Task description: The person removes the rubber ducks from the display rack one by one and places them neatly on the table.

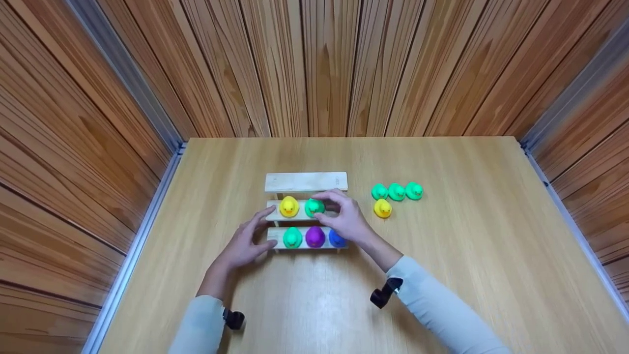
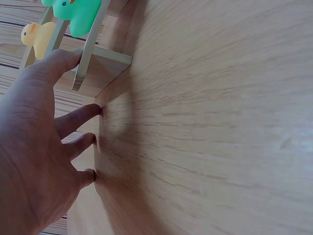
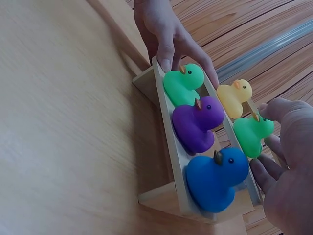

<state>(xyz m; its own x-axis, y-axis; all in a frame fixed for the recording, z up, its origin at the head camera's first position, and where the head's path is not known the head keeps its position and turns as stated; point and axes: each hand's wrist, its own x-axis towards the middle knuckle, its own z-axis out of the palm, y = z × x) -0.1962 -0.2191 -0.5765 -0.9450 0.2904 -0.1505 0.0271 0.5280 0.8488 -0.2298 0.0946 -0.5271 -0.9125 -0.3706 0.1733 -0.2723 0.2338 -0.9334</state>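
Observation:
A three-step wooden rack [image 1: 304,182] stands on the table. On its middle step, my right hand [image 1: 347,217] holds a green rubber duck [image 1: 312,207] between thumb and fingers, beside a yellow duck [image 1: 289,206]. The bottom step bears a green duck [image 1: 292,238], a purple duck [image 3: 195,128] and a blue duck [image 3: 215,181] in a row. My left hand [image 1: 244,243] touches the rack's left end, fingers spread, the thumb at the bottom step and the index finger at the middle one. Nothing sits on the top step.
Right of the rack, three green ducks [image 1: 397,191] stand in a row on the table [image 1: 467,236], with one yellow duck [image 1: 383,208] in front of them. Wood-panelled walls [image 1: 324,69] enclose the table at the back and both sides.

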